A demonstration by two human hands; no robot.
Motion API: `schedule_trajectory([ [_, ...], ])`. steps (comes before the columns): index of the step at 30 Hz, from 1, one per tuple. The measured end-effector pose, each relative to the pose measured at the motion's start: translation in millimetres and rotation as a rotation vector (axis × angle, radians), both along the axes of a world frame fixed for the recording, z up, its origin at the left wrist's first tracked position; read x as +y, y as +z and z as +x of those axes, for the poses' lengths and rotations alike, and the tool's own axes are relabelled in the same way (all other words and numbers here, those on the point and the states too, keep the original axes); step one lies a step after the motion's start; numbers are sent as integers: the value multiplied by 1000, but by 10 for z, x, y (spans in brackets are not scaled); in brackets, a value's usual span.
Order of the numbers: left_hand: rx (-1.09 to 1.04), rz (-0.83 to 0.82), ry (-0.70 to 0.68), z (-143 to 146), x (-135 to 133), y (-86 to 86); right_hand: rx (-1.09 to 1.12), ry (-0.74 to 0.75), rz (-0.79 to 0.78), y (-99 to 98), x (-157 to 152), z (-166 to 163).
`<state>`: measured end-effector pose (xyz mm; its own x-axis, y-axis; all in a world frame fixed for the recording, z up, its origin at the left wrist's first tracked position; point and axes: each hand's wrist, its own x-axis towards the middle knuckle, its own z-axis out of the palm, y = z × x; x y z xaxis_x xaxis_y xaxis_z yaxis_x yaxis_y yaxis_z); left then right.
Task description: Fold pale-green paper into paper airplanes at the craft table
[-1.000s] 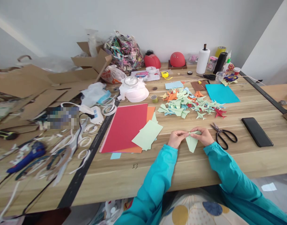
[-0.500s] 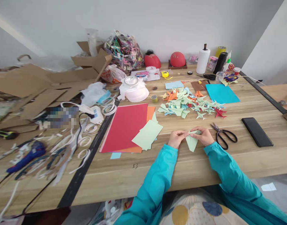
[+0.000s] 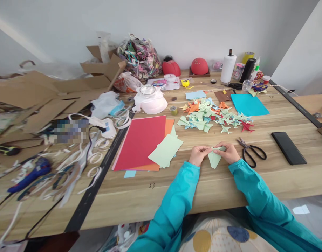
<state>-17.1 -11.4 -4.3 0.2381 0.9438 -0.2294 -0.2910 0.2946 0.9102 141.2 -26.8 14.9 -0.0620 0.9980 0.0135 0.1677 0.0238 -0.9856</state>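
Between my hands is a light green sheet of paper (image 3: 215,161), folded to a tapering shape whose narrow end points toward me. My left hand (image 3: 199,154) pinches its upper left edge between thumb and fingers. On the other side my right hand (image 3: 228,152) grips the upper right part, thumb on top. Just right of that hand lie black-handled scissors (image 3: 251,151). Beyond my hands is a heap of folded paper pieces (image 3: 206,113), mostly light green with some orange, blue and red. Flat light green sheets (image 3: 166,150) lie to the left.
Red card sheets (image 3: 142,140) lie left of the green ones. A black phone (image 3: 288,147) rests at the right, a turquoise sheet (image 3: 250,104) farther back. Across the dark strip are a blue glue gun (image 3: 32,175), cords and cut cardboard (image 3: 26,91).
My hands stay in almost the same place, both still holding the green paper. Its lower tip sits very slightly higher; nothing else has visibly moved.
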Motion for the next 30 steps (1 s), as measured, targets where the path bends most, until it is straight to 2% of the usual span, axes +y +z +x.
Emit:
schedule_trajectory([
  [14,102,102,-24,-5,-21,81,-18,-12,-3,21,-6,5],
  [22,-141,-101,-43,4,-24,114,23,-76,-27,13,-7,17],
  [27,-63,-68,15,-12,-21,134,16,-85,-29,-4,2,28],
  [30,42,20,33,-15,-18,121,5,-82,-27,-23,6,31],
])
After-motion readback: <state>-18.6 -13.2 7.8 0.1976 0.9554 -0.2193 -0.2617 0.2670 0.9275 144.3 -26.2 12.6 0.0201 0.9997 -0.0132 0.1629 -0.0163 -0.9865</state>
